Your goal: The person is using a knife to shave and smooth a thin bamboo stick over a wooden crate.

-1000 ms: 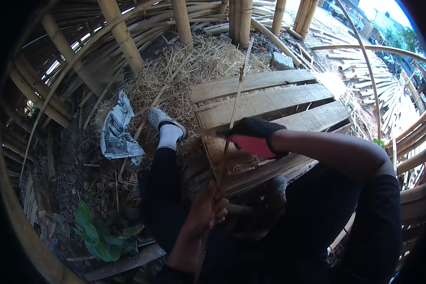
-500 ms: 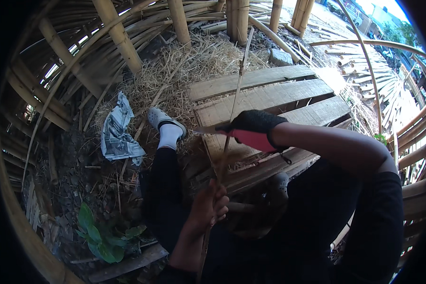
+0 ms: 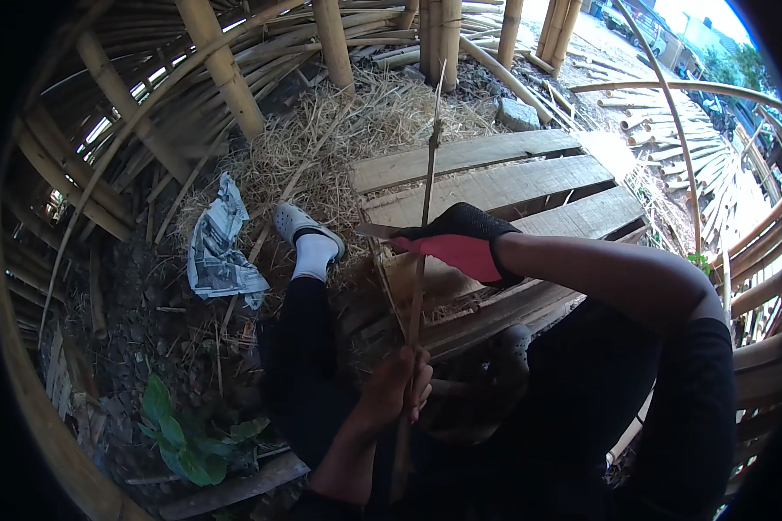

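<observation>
A long, thin bamboo strip (image 3: 430, 174) stands at a slant in front of me, its lower end running down past my lap. My bare left hand (image 3: 398, 384) is wrapped round its lower part. Higher up, my right hand (image 3: 462, 243), in a black and pinkish-red glove, is closed on a knife (image 3: 375, 231) whose short blade points left. The knife hand is right at the strip, which crosses by the gloved fingers. Whether the cutting edge touches the bamboo is hidden by those fingers. Behind both hands lies a slatted wooden crate (image 3: 487, 185).
Crumpled newspaper (image 3: 223, 247) lies left of my shoe (image 3: 307, 229). Straw (image 3: 321, 143) covers the ground beyond, with a grey block (image 3: 518, 114) behind the crate. Bamboo posts (image 3: 220, 65) rise at the back, cut poles (image 3: 669, 139) lie far right, and a leafy plant (image 3: 178, 434) grows lower left.
My left hand has shifted slightly right and down along with the strip's lower end. The strip stands more upright and shows a broader face. My right hand has hardly moved.
</observation>
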Demonstrator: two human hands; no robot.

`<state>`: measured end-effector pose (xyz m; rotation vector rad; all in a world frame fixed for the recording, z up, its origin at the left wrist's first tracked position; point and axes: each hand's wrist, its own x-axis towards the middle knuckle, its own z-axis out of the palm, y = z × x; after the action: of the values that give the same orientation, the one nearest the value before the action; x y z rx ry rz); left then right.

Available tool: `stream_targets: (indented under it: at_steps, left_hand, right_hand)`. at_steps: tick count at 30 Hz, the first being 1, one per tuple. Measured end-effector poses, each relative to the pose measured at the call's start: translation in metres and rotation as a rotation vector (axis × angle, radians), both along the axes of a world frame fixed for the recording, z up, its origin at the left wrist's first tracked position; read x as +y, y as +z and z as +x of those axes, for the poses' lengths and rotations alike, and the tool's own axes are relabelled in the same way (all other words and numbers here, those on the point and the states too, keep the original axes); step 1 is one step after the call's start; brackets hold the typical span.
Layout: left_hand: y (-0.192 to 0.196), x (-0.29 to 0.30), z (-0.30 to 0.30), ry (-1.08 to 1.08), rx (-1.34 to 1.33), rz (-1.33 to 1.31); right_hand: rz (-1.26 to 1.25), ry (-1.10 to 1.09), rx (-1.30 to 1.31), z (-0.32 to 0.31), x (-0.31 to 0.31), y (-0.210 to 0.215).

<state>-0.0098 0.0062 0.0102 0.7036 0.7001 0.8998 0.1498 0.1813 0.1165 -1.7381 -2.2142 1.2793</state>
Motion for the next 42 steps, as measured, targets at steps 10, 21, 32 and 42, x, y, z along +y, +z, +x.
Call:
stream_targets:
  at_steps: [10, 21, 32, 42]
  left_hand:
    - [0.003, 0.000, -0.002, 0.004, -0.049, -0.061]
    - [0.006, -0.004, -0.007, 0.050, 0.078, -0.139]
    - [0.002, -0.003, -0.008, 0.097, 0.024, -0.146]
    - [0.012, -0.005, -0.003, 0.268, 0.146, -0.377]
  right_hand:
    - [0.026, -0.262, 0.429, 0.000, 0.024, -0.011]
    - [0.111, -0.156, 0.302, 0.031, 0.065, 0.021]
    - [-0.072, 0.170, -0.066, 0.019, 0.018, 0.007]
    - [-0.262, 0.310, -0.105, 0.006, -0.011, 0.015]
